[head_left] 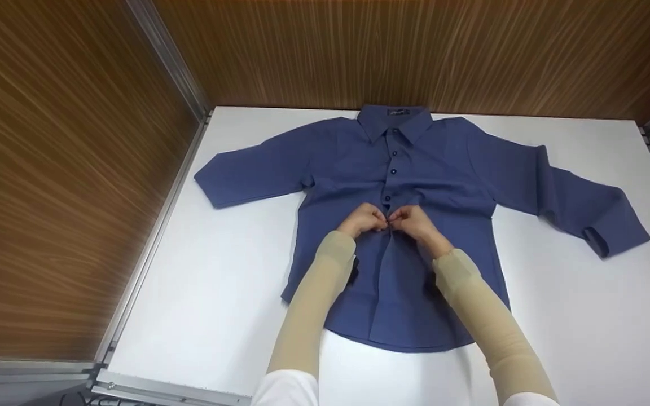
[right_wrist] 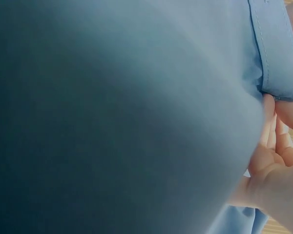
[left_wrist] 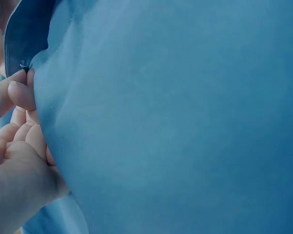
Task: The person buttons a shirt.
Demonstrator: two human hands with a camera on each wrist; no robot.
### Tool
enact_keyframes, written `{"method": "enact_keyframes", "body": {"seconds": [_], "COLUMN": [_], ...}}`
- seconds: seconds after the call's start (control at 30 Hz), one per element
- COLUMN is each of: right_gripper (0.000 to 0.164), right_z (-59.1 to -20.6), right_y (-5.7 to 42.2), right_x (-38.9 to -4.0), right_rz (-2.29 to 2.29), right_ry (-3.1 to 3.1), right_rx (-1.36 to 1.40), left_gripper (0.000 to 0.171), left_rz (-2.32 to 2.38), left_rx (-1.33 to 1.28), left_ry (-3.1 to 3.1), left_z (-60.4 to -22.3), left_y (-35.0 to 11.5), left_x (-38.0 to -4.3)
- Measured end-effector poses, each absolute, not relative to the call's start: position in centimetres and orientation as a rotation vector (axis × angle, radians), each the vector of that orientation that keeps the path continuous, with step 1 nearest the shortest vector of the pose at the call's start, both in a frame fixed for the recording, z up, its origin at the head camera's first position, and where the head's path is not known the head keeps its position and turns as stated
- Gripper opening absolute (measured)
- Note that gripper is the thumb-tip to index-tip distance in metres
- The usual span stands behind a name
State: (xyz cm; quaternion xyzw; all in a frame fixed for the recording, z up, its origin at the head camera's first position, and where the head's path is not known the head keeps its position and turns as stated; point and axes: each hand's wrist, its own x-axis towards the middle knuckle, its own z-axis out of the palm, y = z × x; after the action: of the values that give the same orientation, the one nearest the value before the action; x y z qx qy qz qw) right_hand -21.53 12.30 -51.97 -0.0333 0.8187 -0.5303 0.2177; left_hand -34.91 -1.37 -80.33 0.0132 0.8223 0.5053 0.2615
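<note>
A blue button-up shirt (head_left: 325, 152) lies front up on the white table, its collar at the far side and its sleeves spread. My left hand (head_left: 367, 219) pinches the front placket just below a dark button (head_left: 387, 198). Close against it, my right hand (head_left: 415, 223) pinches the opposite front edge, the fingertips of both nearly meeting. In the left wrist view, the thumb and finger of my left hand (left_wrist: 19, 156) grip the cloth beside a small button (left_wrist: 24, 66). The right wrist view has my right hand (right_wrist: 273, 165) holding the stitched placket (right_wrist: 278, 53) by its edge.
Around the shirt shows the white tabletop (head_left: 206, 282). Wood-grain panels (head_left: 313, 51) stand at the back and left, with a metal rail (head_left: 150, 259) along the left edge. The right sleeve (head_left: 579, 197) is folded and bent near its cuff.
</note>
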Motion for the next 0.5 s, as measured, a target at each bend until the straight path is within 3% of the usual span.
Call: {"method": "enact_keyframes", "body": {"seconds": [0.13,0.4,0.47,0.5], "right_gripper": [0.012,0.005,0.006,0.006], "right_z": [-52.1,-52.0,-52.1,-52.1], "right_y": [12.3,12.1,12.0,12.0], "right_x": [-21.4,-21.2,-21.2,-21.2], "right_rz": [-1.451,-1.408,-1.396,-1.389], "right_ry": [2.288,2.349,2.365,2.375], "right_rx": [-0.101,-0.125,-0.127,-0.131], "left_gripper": [0.008,0.011,0.016,0.018], "left_rz": [1.4,1.446,1.448,1.5], "left_rx": [0.072,-0.12,-0.128,-0.088], "left_ry": [2.197,2.177,2.168,2.142], "left_z": [-76.7,-57.8,-56.5,-57.8], "left_y": [-2.0,-2.4,-2.4,-2.5], "left_x": [-33.3,-24.6,-24.0,-24.5]}}
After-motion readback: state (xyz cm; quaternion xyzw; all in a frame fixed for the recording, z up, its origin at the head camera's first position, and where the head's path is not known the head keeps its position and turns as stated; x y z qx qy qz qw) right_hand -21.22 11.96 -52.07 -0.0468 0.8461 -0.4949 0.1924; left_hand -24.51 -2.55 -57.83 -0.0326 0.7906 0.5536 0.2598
